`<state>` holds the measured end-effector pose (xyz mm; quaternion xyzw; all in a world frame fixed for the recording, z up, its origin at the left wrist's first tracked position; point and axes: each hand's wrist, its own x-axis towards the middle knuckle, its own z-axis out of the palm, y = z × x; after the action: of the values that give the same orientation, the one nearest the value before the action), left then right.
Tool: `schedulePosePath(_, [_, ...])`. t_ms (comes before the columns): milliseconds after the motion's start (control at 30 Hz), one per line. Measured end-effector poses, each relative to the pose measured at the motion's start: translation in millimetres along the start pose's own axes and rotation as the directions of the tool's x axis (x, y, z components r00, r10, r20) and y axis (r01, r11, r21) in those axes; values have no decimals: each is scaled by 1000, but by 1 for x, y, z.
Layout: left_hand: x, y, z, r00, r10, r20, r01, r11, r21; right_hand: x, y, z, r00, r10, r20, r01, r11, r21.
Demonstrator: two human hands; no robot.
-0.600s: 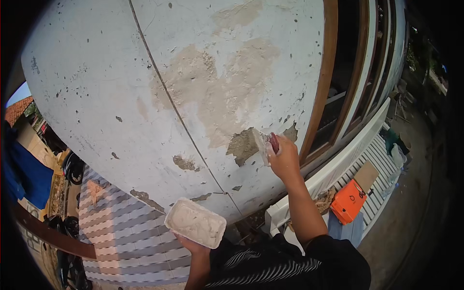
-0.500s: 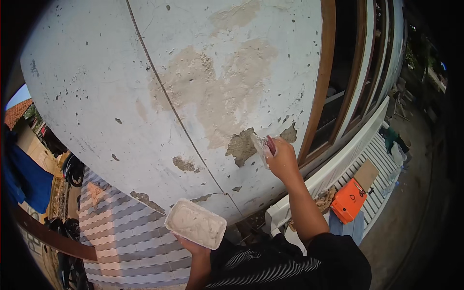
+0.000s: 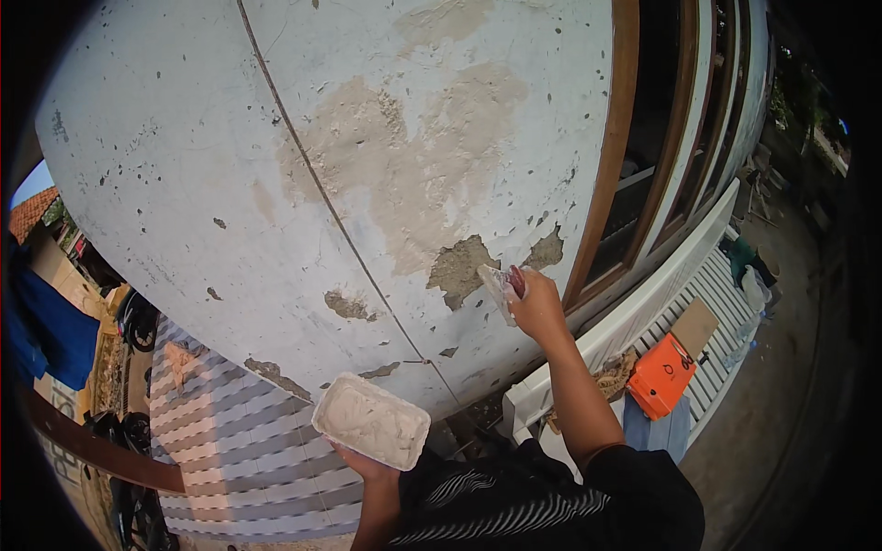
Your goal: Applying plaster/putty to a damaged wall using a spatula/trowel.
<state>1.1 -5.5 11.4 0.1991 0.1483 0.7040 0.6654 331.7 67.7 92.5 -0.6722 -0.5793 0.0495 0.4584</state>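
Observation:
My left hand supports a rectangular tub of pale putty from below, its fingers mostly hidden under it. In my right hand is a putty knife with a red handle and a putty-smeared blade, held against or very near the wall. Just left of the blade lies a bare grey patch where paint has come off; a smaller bare patch is just above the hand. Above them, beige filler covers a broad area of the white wall.
A thin cable runs slantwise down the wall. At right are a brown-framed window and a white slatted bench holding an orange box and cardboard. Patterned tiles cover the floor at lower left.
The view has shifted slightly, so the wall patches appear a little higher. My right hand and putty knife stay close to the same bare patch; the tub is still in my left hand.

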Motion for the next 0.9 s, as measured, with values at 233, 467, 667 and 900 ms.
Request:
schedulePosePath(233, [-1, -2, 5, 1000, -6, 26, 6, 1000, 16, 4, -9, 3, 997, -62, 52, 65, 997, -49])
schedulePosePath(467, [-4, 2, 8, 1000, 2, -2, -2, 999, 38, 3, -17, -7, 997, -77, 30, 79, 994, -70])
schedulePosePath(667, [-1, 0, 1, 997, 27, 66, -30, 999, 40, 4, -8, -6, 996, -11, 94, 19, 996, -88])
schedulePosePath(900, [1, -3, 2, 998, 4, 57, -5, 1000, 24, -3, -11, -9, 994, 20, 108, -11, 997, -81])
